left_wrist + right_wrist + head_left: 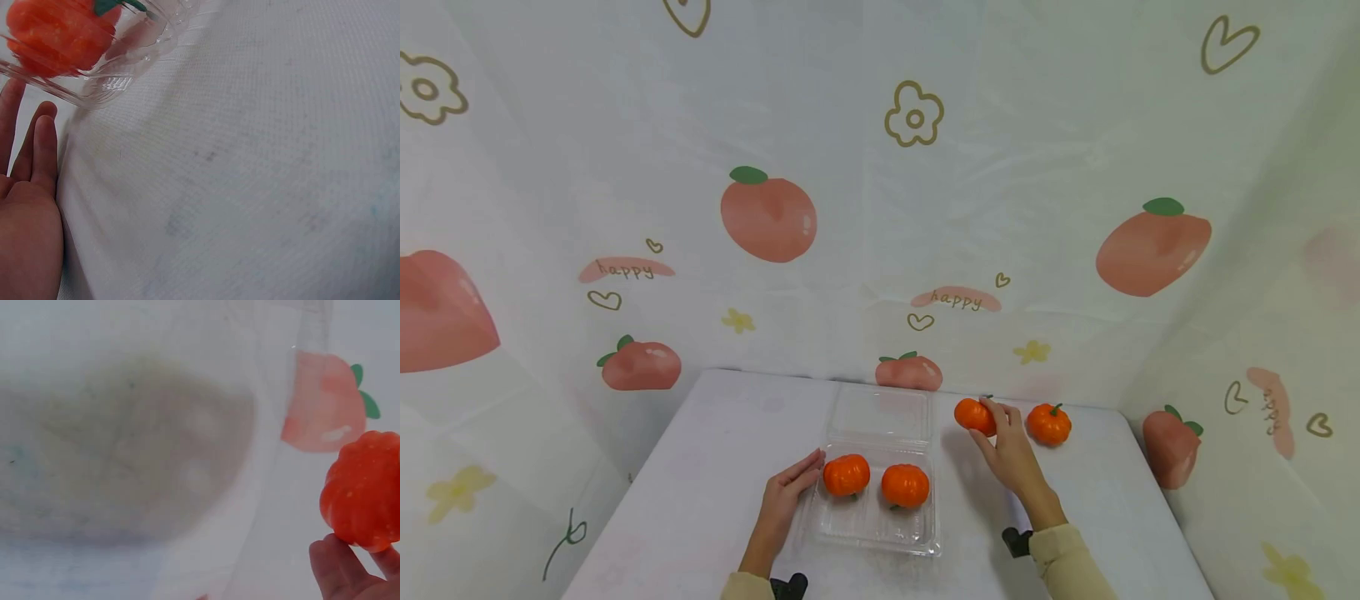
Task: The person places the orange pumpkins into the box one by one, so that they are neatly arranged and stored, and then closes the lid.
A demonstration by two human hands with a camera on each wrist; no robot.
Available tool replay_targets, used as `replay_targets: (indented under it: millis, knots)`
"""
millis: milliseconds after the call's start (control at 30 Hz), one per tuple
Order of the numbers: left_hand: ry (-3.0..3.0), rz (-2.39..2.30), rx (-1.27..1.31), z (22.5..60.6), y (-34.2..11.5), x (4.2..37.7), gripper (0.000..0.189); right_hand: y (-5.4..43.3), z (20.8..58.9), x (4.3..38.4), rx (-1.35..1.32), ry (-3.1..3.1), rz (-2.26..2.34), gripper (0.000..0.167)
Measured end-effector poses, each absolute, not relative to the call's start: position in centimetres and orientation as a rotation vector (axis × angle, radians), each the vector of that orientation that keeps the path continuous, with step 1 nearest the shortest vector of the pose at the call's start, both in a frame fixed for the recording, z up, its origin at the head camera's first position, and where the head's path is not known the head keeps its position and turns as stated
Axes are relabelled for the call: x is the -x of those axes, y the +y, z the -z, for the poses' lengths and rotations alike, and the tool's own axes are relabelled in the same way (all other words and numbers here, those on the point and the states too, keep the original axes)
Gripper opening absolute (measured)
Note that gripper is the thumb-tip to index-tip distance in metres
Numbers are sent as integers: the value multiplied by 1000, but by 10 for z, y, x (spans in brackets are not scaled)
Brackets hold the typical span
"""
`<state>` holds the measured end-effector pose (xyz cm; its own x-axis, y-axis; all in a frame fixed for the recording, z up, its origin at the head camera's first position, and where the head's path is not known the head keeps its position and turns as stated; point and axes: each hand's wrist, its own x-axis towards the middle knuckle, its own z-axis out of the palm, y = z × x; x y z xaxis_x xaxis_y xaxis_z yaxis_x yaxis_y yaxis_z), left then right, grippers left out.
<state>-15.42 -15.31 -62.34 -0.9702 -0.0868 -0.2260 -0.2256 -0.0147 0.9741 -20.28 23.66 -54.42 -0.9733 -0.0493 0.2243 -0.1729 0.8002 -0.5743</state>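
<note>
A clear plastic clamshell box [853, 527] lies on the table with its lid folded back. Two small orange toy pumpkins, a left one [846, 476] and a right one [905, 486], sit side by side in its base. My left hand [781, 502] is at the box's left side, fairly straight fingers touching its edge; the left wrist view shows the fingers [44, 153] by the box wall. To the right of the lid, my right hand [1017, 457] holds another orange pumpkin [973, 416] between thumb and fingers. That pumpkin [365, 490] is partly cut off in the right wrist view.
One more orange pumpkin [1049, 425] with a green stem stands on the table at the back right, just beyond my right hand. The white-covered table [700, 500] ends against a printed cloth backdrop [850, 317] at the back and sides.
</note>
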Motion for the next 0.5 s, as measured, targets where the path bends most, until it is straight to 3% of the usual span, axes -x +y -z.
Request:
replay_targets:
  millis: [500]
  knots:
    - [2109,-2159,324,624,-154,155,44,216,523,193,-273,-2764,-993,63]
